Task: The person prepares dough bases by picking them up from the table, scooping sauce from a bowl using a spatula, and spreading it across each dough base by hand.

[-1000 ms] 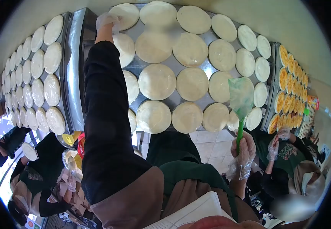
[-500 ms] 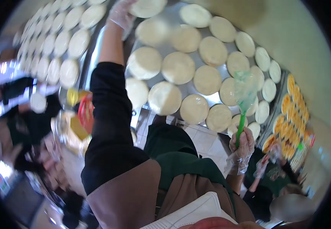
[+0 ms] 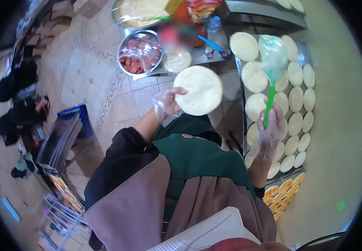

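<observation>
My left hand (image 3: 169, 102), in a clear plastic glove, grips the edge of a round pizza base (image 3: 200, 90) and holds it up in front of my apron, above the floor. My thumb lies on its top face; the fingers underneath are mostly hidden. In my gloved right hand (image 3: 272, 125), the fingers are wrapped round the green handle of a spatula (image 3: 273, 58). Its broad, pale, translucent blade points away from me, over the metal table (image 3: 239, 77) on the right. Several more pizza bases (image 3: 254, 77) lie in rows on that table, partly hidden by the spatula and my hand.
Ahead stand a metal bowl of sliced meat (image 3: 137, 62) and a wide tray of pale shredded food (image 3: 137, 12). A blue-handled tool (image 3: 212, 45) lies beside them. Topped pizzas (image 3: 283, 192) sit at lower right. A trolley (image 3: 66, 221) and several people (image 3: 22, 108) are to the left.
My view has swung to the left. My left hand has come back from the far end of the table toward my body, with a pizza base in it. My right hand still holds the spatula.
</observation>
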`<move>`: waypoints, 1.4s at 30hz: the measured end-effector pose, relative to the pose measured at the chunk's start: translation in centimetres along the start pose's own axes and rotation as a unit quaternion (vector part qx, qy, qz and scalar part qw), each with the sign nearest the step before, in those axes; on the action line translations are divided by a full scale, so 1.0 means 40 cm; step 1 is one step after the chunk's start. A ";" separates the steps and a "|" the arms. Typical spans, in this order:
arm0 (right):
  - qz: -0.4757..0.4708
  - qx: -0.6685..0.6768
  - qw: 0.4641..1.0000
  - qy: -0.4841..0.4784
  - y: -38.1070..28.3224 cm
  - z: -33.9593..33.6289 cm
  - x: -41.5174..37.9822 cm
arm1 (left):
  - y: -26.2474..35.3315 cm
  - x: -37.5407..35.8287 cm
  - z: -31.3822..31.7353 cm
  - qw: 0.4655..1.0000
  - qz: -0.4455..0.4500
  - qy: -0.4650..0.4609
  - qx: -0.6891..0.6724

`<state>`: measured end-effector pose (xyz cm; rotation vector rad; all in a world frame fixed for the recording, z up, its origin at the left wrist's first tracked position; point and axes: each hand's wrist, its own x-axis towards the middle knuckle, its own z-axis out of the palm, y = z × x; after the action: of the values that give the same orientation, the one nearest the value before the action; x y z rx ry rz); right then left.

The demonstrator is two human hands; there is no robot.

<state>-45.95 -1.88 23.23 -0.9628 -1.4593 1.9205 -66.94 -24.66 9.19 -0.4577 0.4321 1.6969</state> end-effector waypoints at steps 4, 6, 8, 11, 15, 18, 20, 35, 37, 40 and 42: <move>-0.006 -0.142 0.982 -0.122 0.017 0.199 0.092 | 0.112 -0.182 -0.117 0.982 0.178 0.048 -0.041; -0.079 -0.278 0.942 -0.169 0.031 0.309 0.162 | 0.185 -0.241 -0.135 0.958 0.277 0.056 -0.055; -0.151 -0.403 0.879 -0.207 0.041 0.433 0.215 | 0.262 -0.303 -0.160 0.925 0.369 0.067 -0.065; -0.255 -0.478 0.807 -0.238 0.075 0.608 0.302 | 0.373 -0.373 -0.196 0.889 0.440 0.004 -0.125; -0.342 -0.567 0.689 -0.294 0.173 0.817 0.435 | 0.536 -0.451 -0.252 0.878 0.462 0.025 -0.121; -0.291 -0.702 0.556 -0.338 0.213 0.939 0.486 | 0.623 -0.481 -0.301 0.870 0.469 0.077 -0.134; -0.306 -0.705 0.531 -0.357 0.271 0.996 0.538 | 0.680 -0.496 -0.327 0.868 0.472 0.028 -0.148; -0.136 -0.704 0.529 -0.453 0.641 1.189 0.836 | 0.706 -0.506 -0.398 0.822 0.517 0.148 -0.190; -0.143 -0.700 0.519 -0.470 0.681 1.186 0.876 | 0.706 -0.500 -0.400 0.819 0.521 0.140 -0.193; -0.139 -0.691 0.515 -0.489 0.626 1.184 0.863 | 0.700 -0.484 -0.416 0.819 0.522 0.097 -0.219; -0.130 -0.686 0.521 -0.491 0.561 1.188 0.840 | 0.711 -0.466 -0.420 0.819 0.518 0.062 -0.240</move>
<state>-104.03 -9.58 1.86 0.1904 -3.6610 0.5395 -91.00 -53.75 5.60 -0.7828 0.3564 2.8866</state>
